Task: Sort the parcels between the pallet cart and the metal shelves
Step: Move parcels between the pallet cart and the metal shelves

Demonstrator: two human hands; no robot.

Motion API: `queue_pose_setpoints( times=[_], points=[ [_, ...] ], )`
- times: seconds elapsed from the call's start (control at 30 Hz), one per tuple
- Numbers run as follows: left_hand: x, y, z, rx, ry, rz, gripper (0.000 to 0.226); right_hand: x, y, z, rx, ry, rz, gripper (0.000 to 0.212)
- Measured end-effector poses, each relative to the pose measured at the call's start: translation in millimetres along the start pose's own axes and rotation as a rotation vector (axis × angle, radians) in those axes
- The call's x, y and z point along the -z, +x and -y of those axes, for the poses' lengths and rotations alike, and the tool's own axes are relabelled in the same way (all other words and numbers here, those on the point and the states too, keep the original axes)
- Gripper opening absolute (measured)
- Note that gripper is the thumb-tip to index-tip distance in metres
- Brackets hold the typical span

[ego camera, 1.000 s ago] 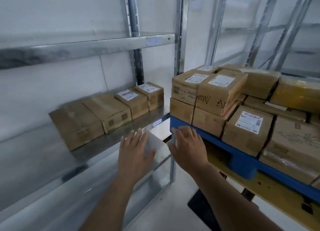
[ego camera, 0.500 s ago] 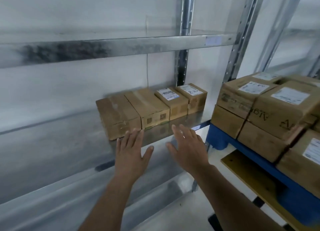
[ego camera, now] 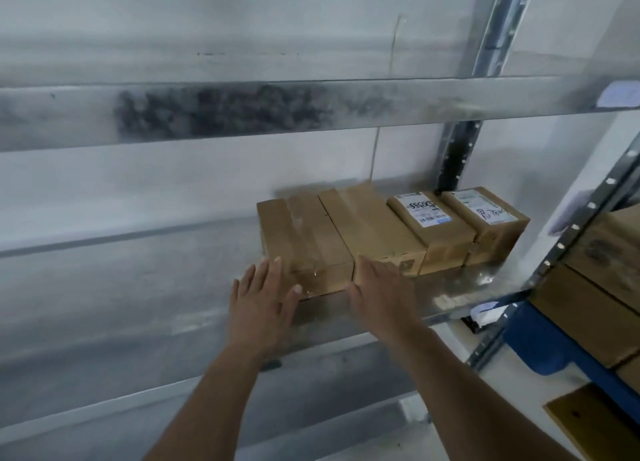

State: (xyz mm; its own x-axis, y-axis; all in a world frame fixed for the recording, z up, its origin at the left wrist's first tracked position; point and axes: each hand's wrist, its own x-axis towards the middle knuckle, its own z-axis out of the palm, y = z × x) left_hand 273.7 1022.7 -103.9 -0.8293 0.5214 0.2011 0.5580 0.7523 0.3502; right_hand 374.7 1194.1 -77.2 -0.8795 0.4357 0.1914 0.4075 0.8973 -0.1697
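Observation:
Several brown cardboard parcels stand in a row on the metal shelf (ego camera: 138, 287). The leftmost parcel (ego camera: 304, 239) and the one beside it (ego camera: 370, 225) have plain taped tops. The two on the right (ego camera: 433, 228) (ego camera: 491, 221) carry white labels. My left hand (ego camera: 263, 304) is flat with straight fingers at the front left corner of the leftmost parcel. My right hand (ego camera: 381, 287) is flat too, its fingers over the front of the second parcel. Neither hand grips anything. Whether the fingers touch the cardboard is unclear.
An upper shelf beam (ego camera: 311, 110) runs across above the parcels. A perforated steel upright (ego camera: 571, 252) stands at the right. Behind it, more cardboard parcels (ego camera: 599, 304) sit on the blue pallet (ego camera: 554, 349). A lower shelf (ego camera: 104, 426) lies below.
My view has swung left from the pallet to the shelf. Both hands have moved forward and now reach the front of the two left parcels.

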Motion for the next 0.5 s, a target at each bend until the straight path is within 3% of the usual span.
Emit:
queue_pose_setpoints(
  times=[0.23,0.5],
  points=[
    [-10.3,39.0,22.2,0.090,-0.076,0.059,0.063,-19.4,50.1,2.7,-0.056,0.115,0.034,0.025],
    [-9.9,66.5,28.1,0.199,-0.243,0.187,0.058,-24.5,69.6,14.8,0.019,0.012,0.044,0.025]
  ],
)
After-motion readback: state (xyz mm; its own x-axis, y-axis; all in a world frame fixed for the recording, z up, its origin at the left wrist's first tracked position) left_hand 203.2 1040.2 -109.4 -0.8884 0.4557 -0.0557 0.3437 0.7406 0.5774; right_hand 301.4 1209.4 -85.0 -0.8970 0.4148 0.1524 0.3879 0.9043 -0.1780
